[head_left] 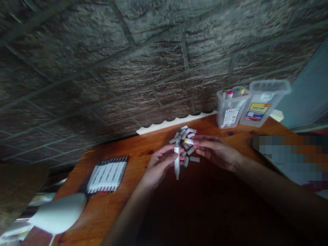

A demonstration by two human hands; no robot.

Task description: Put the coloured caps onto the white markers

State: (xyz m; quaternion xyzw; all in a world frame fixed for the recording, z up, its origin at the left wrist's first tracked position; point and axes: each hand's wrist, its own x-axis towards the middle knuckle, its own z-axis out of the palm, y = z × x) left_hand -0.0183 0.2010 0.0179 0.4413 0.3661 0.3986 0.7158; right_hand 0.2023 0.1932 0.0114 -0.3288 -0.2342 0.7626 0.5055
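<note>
Upright between the fingers and thumb of my left hand is a white marker, its grey tip pointing up with no cap on that end. My right hand pinches a white marker cap with a yellow end, just right of the marker and apart from it. Beneath and behind both hands lies a loose heap of marker caps, mostly white or grey with some coloured ends. Part of the heap is hidden by my fingers.
Uncapped markers lie in a neat row on the wooden table. A clear bin holding several markers stands at the back right beside another clear bin. A white lamp head is at lower left; a brick wall rises behind.
</note>
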